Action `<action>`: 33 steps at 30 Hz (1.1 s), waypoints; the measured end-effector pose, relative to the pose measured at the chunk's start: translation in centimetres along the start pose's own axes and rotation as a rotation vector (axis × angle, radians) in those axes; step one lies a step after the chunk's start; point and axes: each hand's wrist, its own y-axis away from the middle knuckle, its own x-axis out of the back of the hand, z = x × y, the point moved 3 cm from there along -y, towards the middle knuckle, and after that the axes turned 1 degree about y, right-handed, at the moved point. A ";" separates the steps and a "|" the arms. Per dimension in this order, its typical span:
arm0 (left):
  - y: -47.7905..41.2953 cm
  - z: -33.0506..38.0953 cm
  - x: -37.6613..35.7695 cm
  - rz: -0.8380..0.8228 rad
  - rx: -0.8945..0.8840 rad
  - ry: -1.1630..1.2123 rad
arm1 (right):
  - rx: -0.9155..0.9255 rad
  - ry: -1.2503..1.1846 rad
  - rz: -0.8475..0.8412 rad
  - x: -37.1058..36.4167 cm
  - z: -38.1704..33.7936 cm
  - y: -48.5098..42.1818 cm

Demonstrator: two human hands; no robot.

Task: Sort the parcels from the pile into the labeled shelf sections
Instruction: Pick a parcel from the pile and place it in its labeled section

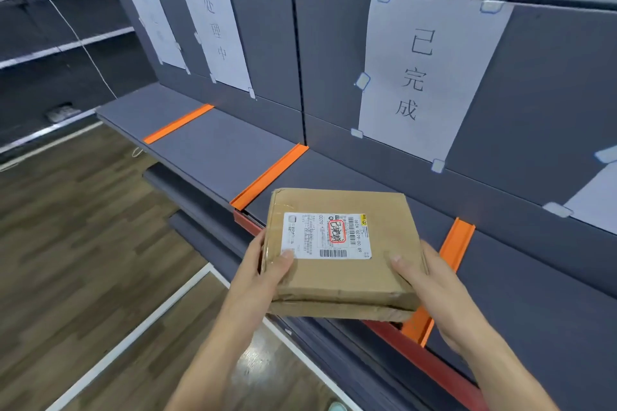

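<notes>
1. Both hands grip one parcel (344, 280). The left hand (267, 264) clasps its left edge, thumb curled flat on top by the corner of the shipping label (325, 235), with the other fingers hidden underneath.
2. The right hand (430, 280) clasps the right edge in the same way, thumb on the top face and fingers out of sight below.
3. The parcel is a flat brown cardboard box, held level over the front edge of the grey shelf (217, 150). I cannot tell whether it touches the shelf.
4. Its white label carries barcodes, the code "G079", the string "862A G079-00 69", and handwriting inside a red outline that is too small to read.
5. The parcel sits between two orange dividers, one to its left (268, 175) and one to its right (455, 243).
6. On the back panel above that section hangs a taped paper sign (424, 77) reading "已完成".
7. Farther left, a second sign (215, 30) reads "处理中"; a third sheet (152, 17) beyond it is too blurred to read.
8. Wood-patterned floor (83, 227) lies below the shelf on the left.
</notes>
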 end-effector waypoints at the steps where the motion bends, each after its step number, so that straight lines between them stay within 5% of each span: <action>1: -0.6 0.1 -0.1 0.002 0.002 0.000 | -0.001 0.009 -0.002 0.0 0.0 -0.7; 19: -15.4 0.3 1.0 -0.136 0.116 -0.088 | -0.123 0.010 0.146 -2.1 1.5 -11.9; 33: -28.8 0.2 3.9 -0.572 0.093 -0.215 | -0.236 0.053 0.557 -10.1 2.2 -15.0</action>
